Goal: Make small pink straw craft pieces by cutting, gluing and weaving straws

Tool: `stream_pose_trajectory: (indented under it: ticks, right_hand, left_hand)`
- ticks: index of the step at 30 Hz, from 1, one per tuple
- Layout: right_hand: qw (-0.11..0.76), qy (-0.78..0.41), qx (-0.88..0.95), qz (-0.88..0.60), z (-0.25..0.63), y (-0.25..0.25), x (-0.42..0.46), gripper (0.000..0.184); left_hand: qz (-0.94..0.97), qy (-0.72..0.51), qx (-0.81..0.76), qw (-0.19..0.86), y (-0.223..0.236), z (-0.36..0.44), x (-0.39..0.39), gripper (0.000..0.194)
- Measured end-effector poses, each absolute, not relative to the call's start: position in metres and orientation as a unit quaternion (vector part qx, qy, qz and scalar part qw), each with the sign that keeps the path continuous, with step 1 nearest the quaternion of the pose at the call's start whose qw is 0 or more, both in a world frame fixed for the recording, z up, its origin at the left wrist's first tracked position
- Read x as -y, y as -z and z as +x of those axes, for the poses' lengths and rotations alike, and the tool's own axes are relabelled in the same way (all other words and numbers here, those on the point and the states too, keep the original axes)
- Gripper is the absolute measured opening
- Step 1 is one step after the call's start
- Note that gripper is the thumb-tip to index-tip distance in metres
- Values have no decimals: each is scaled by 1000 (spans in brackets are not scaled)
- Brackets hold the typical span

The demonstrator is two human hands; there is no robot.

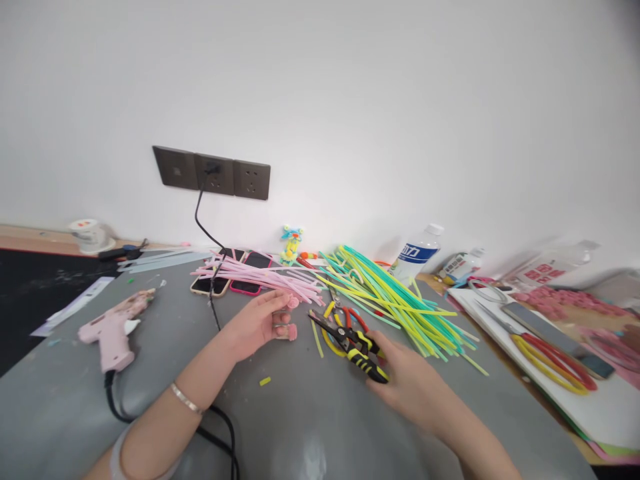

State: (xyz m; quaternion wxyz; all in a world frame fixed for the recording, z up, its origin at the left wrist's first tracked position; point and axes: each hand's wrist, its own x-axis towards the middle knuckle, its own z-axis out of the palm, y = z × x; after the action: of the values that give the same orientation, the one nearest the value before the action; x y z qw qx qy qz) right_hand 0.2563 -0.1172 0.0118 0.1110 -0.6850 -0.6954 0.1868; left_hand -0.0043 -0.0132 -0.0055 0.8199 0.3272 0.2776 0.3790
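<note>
My left hand (255, 327) is closed on small pink pieces: one pink piece (293, 302) at the fingertips and a second pink piece (292, 331) lower, by the curled fingers. Their exact kind is too small to tell. In my right hand (407, 373) is a pair of pliers (367, 363) with black and yellow handles, its jaws pointing up and left toward my left hand. Scissors with red and yellow handles (356, 317) lie behind the pliers. Pink strips (260, 272) lie just beyond my left hand. A yellow-green scrap (265, 381) is on the grey tabletop (290, 427).
Green and yellow strips (400, 303) are heaped at right. A pink glue gun (113, 330) lies at left, its black cable running under my left forearm. Phones (210, 287), a small colourful figure (291, 245) and a bottle (416, 253) are near the wall. Large scissors (550, 363) rest far right.
</note>
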Motion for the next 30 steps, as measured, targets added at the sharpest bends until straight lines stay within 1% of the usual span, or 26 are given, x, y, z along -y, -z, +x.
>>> stream_pose_trajectory:
  ticks: [2, 4, 6, 8, 13, 15, 17, 19, 23, 24, 26, 28, 30]
  right_hand:
    - [124, -162, 712, -672, 259, -10, 109, 62]
    - [130, -103, 708, -686, 258, -6, 99, 58]
    - [115, -32, 687, -717, 255, 1, 89, 58]
    - [90, 6, 672, -735, 253, 9, 80, 59]
    - [39, -17, 698, -715, 260, 15, 69, 66]
    - [12, -37, 702, -711, 263, 6, 67, 67]
    - [4, -59, 708, -703, 261, -9, 65, 64]
    - [52, -86, 735, -671, 252, -26, 61, 58]
    - [285, -140, 800, -509, 210, -45, 46, 42]
    - [321, -167, 806, -468, 198, -44, 42, 39]
    - [374, -201, 809, -406, 179, -34, 33, 34]
    - [412, -215, 806, -367, 169, -20, 27, 24]
    - [444, -229, 791, -353, 168, -8, 25, 14]
  left_hand:
    - [321, -378, -270, 825, 5, -5, 13, 22]
    - [318, -377, -267, 828, 5, -5, 13, 23]
    - [313, -378, -270, 828, 5, -5, 14, 24]
    - [305, -381, -275, 829, 4, -5, 13, 24]
    - [286, -385, -283, 830, 3, -4, 13, 23]
    - [283, -388, -284, 830, 3, -4, 13, 22]
    - [284, -388, -283, 830, 3, -5, 13, 22]
    - [285, -388, -286, 828, 1, -4, 14, 22]
    - [294, -392, -304, 817, -4, -2, 16, 21]
    - [298, -393, -308, 814, -6, -2, 16, 20]
    - [312, -393, -314, 806, -8, 0, 17, 17]
    - [334, -383, -316, 801, -9, 0, 17, 15]
    - [357, -368, -316, 798, -8, 1, 17, 16]
